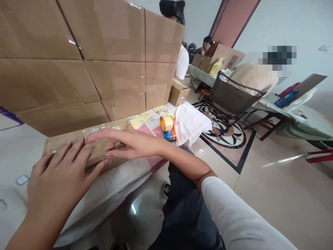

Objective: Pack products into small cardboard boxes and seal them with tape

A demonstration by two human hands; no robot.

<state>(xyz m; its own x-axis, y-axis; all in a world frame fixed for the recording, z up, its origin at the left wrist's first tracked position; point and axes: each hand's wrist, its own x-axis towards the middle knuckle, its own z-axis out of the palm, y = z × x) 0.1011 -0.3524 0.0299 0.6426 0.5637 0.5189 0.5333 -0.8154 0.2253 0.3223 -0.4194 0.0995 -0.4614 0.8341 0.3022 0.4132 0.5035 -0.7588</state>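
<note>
A low cardboard box [61, 139] with shiny clear tape on its top lies on the cloth-covered table in front of me. My left hand [61, 173] rests over its near left part, fingers spread. My right hand [125, 141] reaches across from the right and lies on the box top, its index finger stretched toward the left hand and its thumb apart. Both hands seem to press on the box without gripping anything. To the right sits an orange and blue tape dispenser [169, 134] with a roll of yellowish tape [167, 123], touched by neither hand.
Stacked cardboard boxes [117, 80] form a wall behind the box. A small carton [179, 93] and a white cloth or bag [192, 121] are at the table's right end. Other people sit beyond, one in a dark chair [231, 99] near another table [203, 74].
</note>
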